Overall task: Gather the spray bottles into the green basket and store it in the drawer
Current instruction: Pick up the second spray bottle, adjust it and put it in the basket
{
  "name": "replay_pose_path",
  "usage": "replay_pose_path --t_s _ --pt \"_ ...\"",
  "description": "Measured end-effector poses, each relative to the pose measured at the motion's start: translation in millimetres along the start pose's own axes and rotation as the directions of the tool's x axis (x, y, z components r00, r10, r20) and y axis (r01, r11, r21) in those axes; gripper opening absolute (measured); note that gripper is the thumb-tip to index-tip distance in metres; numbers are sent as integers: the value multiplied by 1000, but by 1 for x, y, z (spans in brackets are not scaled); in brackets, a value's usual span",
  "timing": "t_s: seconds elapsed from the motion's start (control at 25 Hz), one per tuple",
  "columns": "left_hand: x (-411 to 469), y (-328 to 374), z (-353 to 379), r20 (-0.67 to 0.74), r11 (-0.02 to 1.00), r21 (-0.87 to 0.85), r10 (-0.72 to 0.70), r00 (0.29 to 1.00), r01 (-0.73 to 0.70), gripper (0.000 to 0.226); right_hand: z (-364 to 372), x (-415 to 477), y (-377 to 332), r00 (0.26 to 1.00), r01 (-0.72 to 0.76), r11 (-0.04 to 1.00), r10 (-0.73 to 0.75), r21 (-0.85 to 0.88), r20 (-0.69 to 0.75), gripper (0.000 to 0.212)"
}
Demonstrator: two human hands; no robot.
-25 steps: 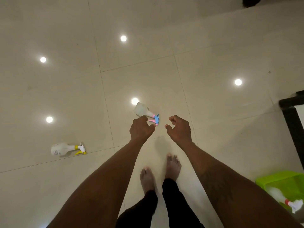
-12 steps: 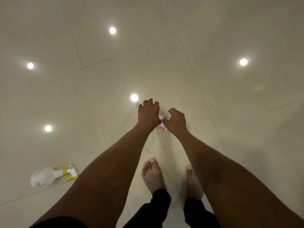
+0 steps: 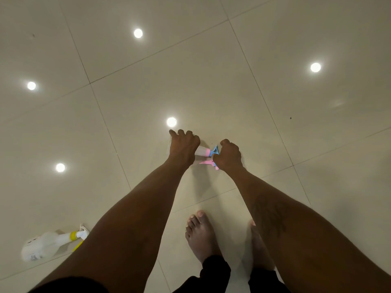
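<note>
We looked straight down at the floor point(image 3: 211, 60), pale glossy tiles with dark grout lines and round reflections of ceiling lights. Both our bare arms reached forward and down to one spray bottle point(image 3: 202, 150) lying on its side on the tiles ahead of our feet.

Our left hand point(image 3: 183, 146) lay over the bottle's white body, fingers curled down around it, so that most of the body was hidden and only the neck showed to the right of the knuckles. That grip was closed around the body as far as we could see, though the underside was out of sight. Our right hand point(image 3: 229, 155) was curled at the nozzle end, its fingers bent in against the blue and pink head, with the pink trigger poking out below the thumb side. We could not tell whether this grip truly pinched the head or only rested against it.

A second bottle point(image 3: 45, 245), white with a yellow collar and yellow trigger, lay on its side well to the left, near the lower left corner, its head partly hidden behind our left forearm. It was well apart from both hands.

Our bare feet stood on the tiles below the hands, the left foot point(image 3: 201, 235) in plain view, dark trouser cuffs above the ankles.
</note>
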State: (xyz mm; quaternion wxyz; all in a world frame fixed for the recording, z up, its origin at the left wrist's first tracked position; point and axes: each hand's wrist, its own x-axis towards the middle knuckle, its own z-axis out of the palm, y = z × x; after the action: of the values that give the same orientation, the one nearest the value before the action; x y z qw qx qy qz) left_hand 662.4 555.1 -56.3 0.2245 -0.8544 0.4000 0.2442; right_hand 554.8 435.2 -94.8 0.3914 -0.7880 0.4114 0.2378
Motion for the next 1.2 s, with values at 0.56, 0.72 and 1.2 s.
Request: replay_pose_path --t_s 0.56,0.72,1.2 --pt "-97 -1 -137 -147 966 -250 32 989 -68 55 -140 -141 -24 995 -20 949 49 316 -82 42" --pt "-129 21 -185 -151 960 -240 108 983 -142 59 -183 -194 -12 986 4 938 53 347 -156 42" --pt "-185 174 -285 -200 908 -246 296 934 -340 46 -294 -300 97 888 77 741 254 667 -384 31"
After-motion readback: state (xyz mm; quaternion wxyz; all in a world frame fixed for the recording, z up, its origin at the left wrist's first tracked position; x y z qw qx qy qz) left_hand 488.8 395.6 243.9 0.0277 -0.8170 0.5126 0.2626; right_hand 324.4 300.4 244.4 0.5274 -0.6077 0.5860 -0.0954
